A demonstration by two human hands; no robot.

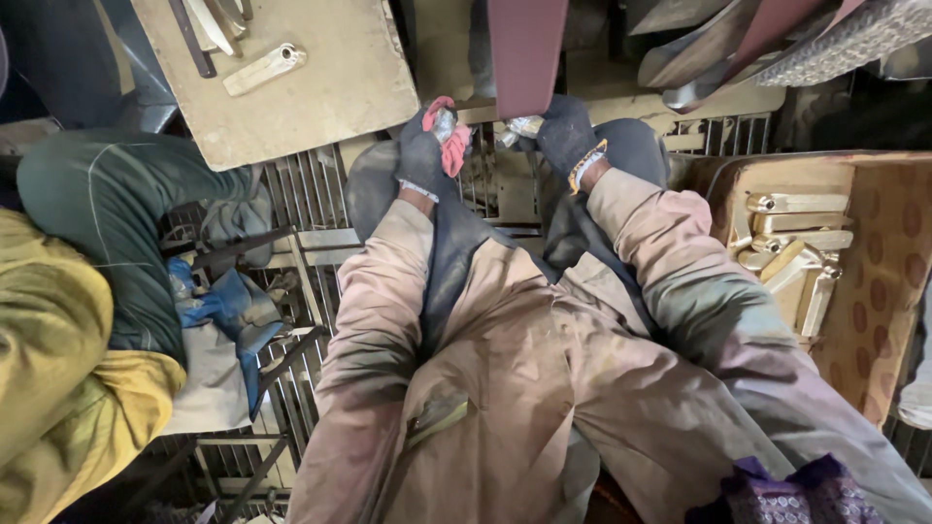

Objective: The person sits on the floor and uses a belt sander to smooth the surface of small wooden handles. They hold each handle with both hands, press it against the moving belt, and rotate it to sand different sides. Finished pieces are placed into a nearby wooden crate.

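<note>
Both gloved hands, left [425,153] and right [566,136], close on the ends of a shiny metal piece [522,125], pressing it against the dark red sanding belt [525,49] for steady, even contact.

Dim workshop — a metal floor grate [311,194], a worn tan board [330,87] upper left, a patterned tray [874,281] right.

This is a metal polishing workshop. A reddish-brown abrasive belt [526,53] runs vertically at the work spot, above a grimy metal grating floor [311,194]. Brass-coloured cast fittings [788,254] lie piled in a side tray, more rest on a dusty board [320,87], and the clothing is dust-stained.
</note>
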